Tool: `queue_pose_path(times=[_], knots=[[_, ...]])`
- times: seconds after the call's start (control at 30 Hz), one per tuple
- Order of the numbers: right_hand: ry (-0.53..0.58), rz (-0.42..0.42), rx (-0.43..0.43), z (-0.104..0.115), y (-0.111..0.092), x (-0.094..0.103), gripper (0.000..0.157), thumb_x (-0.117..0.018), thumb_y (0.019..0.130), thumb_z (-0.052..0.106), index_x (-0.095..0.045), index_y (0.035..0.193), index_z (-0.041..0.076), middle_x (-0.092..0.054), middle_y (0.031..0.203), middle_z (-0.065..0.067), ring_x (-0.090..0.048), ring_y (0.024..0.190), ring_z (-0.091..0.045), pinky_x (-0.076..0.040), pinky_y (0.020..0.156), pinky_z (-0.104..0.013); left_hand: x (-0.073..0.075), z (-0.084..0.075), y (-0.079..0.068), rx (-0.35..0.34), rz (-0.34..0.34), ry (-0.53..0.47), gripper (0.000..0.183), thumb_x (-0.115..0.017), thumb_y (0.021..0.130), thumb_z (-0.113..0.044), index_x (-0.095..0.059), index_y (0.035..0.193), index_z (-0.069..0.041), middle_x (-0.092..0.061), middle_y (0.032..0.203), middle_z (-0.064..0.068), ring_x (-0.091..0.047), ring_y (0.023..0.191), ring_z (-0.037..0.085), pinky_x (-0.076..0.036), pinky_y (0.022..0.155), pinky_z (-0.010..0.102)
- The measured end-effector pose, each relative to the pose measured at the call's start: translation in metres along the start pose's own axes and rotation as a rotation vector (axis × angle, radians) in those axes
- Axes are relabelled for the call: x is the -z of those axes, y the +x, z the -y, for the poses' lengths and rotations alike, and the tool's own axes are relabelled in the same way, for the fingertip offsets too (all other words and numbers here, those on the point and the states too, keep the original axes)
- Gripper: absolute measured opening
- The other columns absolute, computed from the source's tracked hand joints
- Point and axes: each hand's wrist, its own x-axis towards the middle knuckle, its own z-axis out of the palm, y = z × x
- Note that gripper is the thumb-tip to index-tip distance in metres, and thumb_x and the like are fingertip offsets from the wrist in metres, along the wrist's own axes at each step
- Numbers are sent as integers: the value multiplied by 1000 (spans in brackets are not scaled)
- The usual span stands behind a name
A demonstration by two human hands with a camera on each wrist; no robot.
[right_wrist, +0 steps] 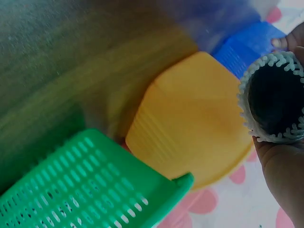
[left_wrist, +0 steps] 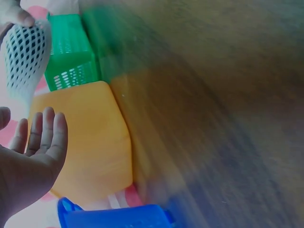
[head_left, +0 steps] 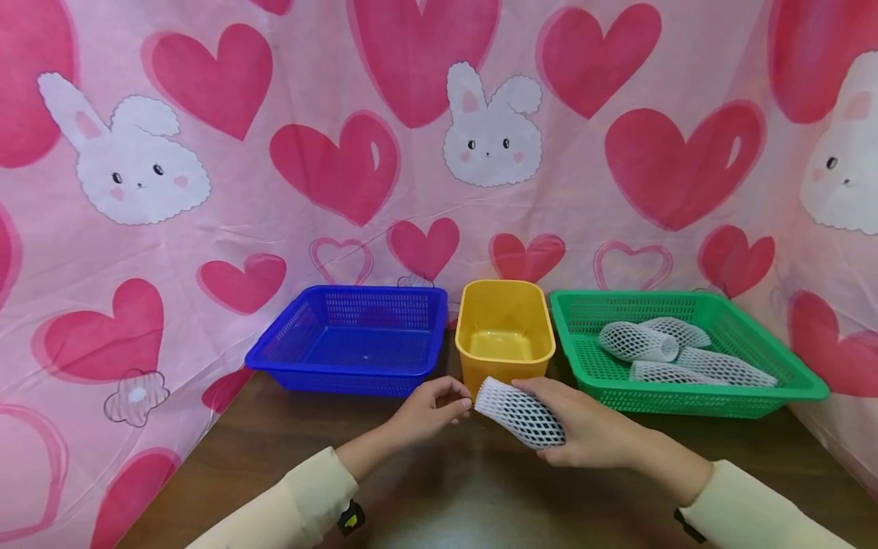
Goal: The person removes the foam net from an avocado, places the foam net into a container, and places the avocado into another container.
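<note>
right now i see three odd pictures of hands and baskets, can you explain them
No machine here: a person works bare-handed. The wide picture is taken from the head, the other two from the left and right wrists. On the brown table stand a blue basket, a yellow bin and a green basket with white mesh nets inside. The right hand holds another mesh net; the left hand is near its end, not gripping it. What that net contains, if anything, I can't tell.
</note>
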Motion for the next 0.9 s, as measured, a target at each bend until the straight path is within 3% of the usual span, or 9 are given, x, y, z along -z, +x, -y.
queue_pose_path(times=[0.27,0.53,0.9], knots=[[19,94,0,-5,6,-17,92,-87,70,23,-35,145,21,-49,129,11,-49,110,-11,-46,97,-39,6,7,-7,51,13,57,17,-64,95,-15,-65,103,0,-65,90,7,-63,83,32,-55,75,47],[9,138,27,-12,11,-34,89,-86,70,22,-37,144,14,-48,131,8,-48,111,-11,-44,98,-40,8,15,-11,84,52,132,13,-66,94,-19,-70,98,-7,-64,88,0,-59,76,19,-52,66,29],[16,191,20,-13,15,-45,86,-84,70,22,-40,144,16,-50,130,8,-49,111,-11,-43,100,-42,5,25,-13,70,119,179,9,-66,92,-13,-71,95,-6,-64,84,-2,-57,69,11,-47,61,24]])
